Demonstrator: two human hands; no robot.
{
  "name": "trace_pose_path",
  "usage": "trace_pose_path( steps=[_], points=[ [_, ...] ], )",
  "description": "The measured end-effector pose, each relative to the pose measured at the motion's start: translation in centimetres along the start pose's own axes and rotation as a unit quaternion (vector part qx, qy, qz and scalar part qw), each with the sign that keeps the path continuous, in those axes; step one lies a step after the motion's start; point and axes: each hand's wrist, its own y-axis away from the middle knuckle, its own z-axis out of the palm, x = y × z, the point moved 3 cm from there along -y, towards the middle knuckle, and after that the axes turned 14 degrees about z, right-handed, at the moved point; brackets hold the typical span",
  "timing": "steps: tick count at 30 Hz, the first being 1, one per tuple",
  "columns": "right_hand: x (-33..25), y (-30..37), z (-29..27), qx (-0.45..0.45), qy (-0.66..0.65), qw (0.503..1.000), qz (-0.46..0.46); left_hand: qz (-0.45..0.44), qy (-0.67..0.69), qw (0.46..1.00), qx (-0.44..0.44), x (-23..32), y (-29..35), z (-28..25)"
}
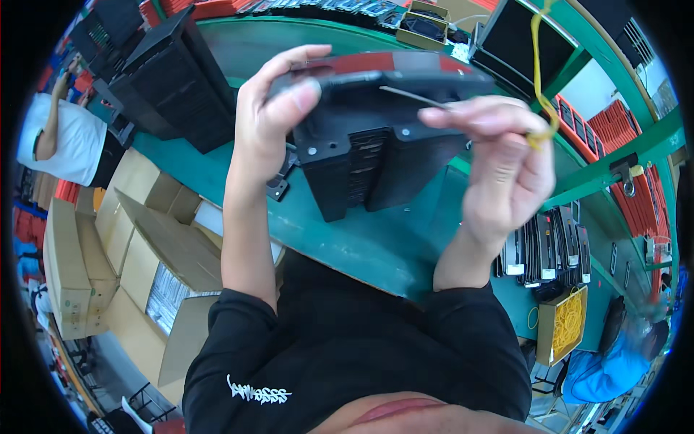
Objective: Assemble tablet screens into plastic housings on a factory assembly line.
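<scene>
My left hand (278, 108) grips the left end of a stack of black moulded plastic parts (325, 155), thumb on the near face. A dark red strip (376, 62) runs along its top edge. The stack stands tilted above the green bench. In the fingers of my right hand (502, 159), closed, is a thin metal rod (412, 95), its tip at the stack's upper face. Blur hides what kind of tool it is. A yellow cord (536, 58) hangs from above and reaches my right hand; whether it is tied to the rod I cannot tell.
Tall black stacks (170, 87) stand at the left on the green bench (354, 249). Open cardboard boxes (137, 253) are below them. Right: packed black items (546, 249), a box of yellow rubber bands (567, 325) and a green rack (614, 163). Other people work at both sides.
</scene>
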Motion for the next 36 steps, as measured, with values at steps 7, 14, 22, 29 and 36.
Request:
trace_pose_path(
  steps=[7, 14, 22, 29, 36],
  points=[
    [-0.1, 0.2, -3.8, 0.121, -0.061, 0.991, 0.006, -0.224, 0.139, 0.945, 0.193, -7.7, 4.1, -4.9],
    [1.0, -0.2, -3.9, 0.124, 0.075, 0.989, 0.012, -0.103, -0.486, 0.858, 0.132, -9.2, 13.3, -6.9],
    [7.1, -1.3, -11.1, 0.232, 0.192, 0.931, 0.207, -0.112, -0.52, 0.845, -0.056, -8.0, 18.2, -7.7],
    [16.9, -0.7, -14.0, 0.201, 0.242, 0.877, 0.364, -0.143, -0.544, 0.811, -0.158, -10.4, 20.0, -9.3],
    [31.5, 3.5, -17.3, 0.106, 0.446, 0.804, 0.377, -0.142, -0.554, 0.798, -0.19, -10.5, 19.7, -9.1]
  ],
)
